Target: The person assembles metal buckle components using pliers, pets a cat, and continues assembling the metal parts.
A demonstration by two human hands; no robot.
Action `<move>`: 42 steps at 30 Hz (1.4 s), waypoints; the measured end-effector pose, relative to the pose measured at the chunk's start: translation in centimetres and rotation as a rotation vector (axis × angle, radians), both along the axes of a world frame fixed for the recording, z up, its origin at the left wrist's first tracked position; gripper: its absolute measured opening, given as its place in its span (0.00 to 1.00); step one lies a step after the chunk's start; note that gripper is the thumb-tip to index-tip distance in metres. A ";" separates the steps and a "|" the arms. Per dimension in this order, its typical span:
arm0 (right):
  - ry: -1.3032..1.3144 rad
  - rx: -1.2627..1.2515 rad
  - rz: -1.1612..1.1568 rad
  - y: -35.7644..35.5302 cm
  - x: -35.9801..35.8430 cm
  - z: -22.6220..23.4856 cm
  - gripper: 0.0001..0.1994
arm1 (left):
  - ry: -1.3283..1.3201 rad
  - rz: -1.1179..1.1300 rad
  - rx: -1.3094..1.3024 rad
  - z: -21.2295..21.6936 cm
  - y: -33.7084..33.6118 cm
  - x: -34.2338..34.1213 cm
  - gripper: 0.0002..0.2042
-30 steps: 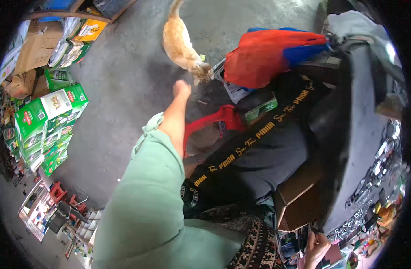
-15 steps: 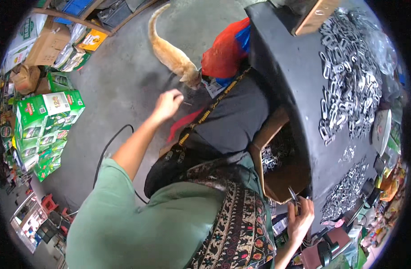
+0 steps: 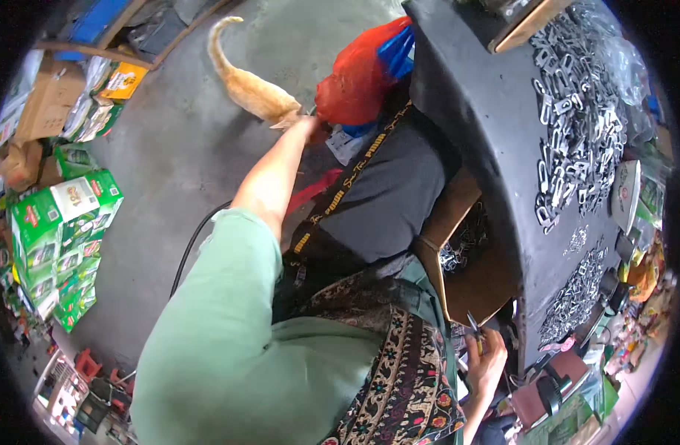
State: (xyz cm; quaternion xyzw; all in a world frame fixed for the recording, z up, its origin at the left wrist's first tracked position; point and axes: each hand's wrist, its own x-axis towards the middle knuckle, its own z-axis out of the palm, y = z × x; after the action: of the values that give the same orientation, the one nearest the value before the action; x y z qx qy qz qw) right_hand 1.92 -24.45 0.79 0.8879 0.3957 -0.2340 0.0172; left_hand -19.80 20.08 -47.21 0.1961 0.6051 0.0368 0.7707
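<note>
My left hand (image 3: 315, 129) reaches forward over the floor, beside the head of a tan cat (image 3: 254, 96) and just below a red plastic bag (image 3: 355, 81). Its fingers are blurred and partly in shadow, so I cannot see whether they hold or touch anything. At the lower right, my right hand (image 3: 488, 360) is closed around a small pointed metal tool (image 3: 473, 325) with a bit of yellow on it, its tip sticking up past the fingers. That hand is beside an open cardboard box (image 3: 469, 297) that has small metal pieces (image 3: 452, 258) inside.
On the right, a dark-covered table (image 3: 473, 111) carries a large heap of metal clips (image 3: 577, 126) and a smaller heap (image 3: 577, 297). Green cartons (image 3: 65, 222) stand at left. A black cable (image 3: 195, 241) runs across the grey floor (image 3: 147, 245).
My left arm has stretched forward and to the right, bringing the hand to the cat's head and the red bag. My right hand keeps its hold on the tool. The view has shifted slightly.
</note>
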 end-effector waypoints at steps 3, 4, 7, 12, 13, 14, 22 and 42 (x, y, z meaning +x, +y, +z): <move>-0.034 -0.049 -0.031 1.0 0.1 0.4 0.13 | 0.102 -0.059 0.093 -6.0 1.5 0.2 0.17; -0.076 -0.096 -0.106 1.0 -0.8 1.0 0.13 | 0.030 -0.002 0.030 -5.1 1.0 3.7 0.18; -0.016 -0.093 -0.007 3.1 1.0 0.2 0.13 | 0.046 0.218 0.030 -8.8 9.2 -6.3 0.22; -0.076 -0.166 -0.087 4.1 0.2 0.9 0.13 | 0.070 0.240 0.158 -6.3 8.8 -0.9 0.22; -0.085 -0.181 -0.111 4.1 0.3 1.0 0.14 | 0.069 0.228 0.143 -4.6 8.2 -0.4 0.22; -0.089 -0.227 -0.129 4.1 0.5 1.2 0.16 | 0.011 0.021 0.190 -1.5 6.9 0.4 0.20; -0.073 -0.240 -0.078 5.1 1.2 0.7 0.14 | -0.192 -0.439 -0.167 -4.0 5.5 2.0 0.14; -0.116 0.007 -0.123 0.2 1.2 0.0 0.15 | 0.085 -0.211 0.253 -4.3 3.5 -15.1 0.13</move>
State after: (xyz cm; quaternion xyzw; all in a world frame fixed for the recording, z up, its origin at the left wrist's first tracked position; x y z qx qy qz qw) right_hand 3.17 -24.24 0.78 0.9226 0.3396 -0.1813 0.0225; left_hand -34.92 23.54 -51.51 0.3555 0.6038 0.0232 0.7131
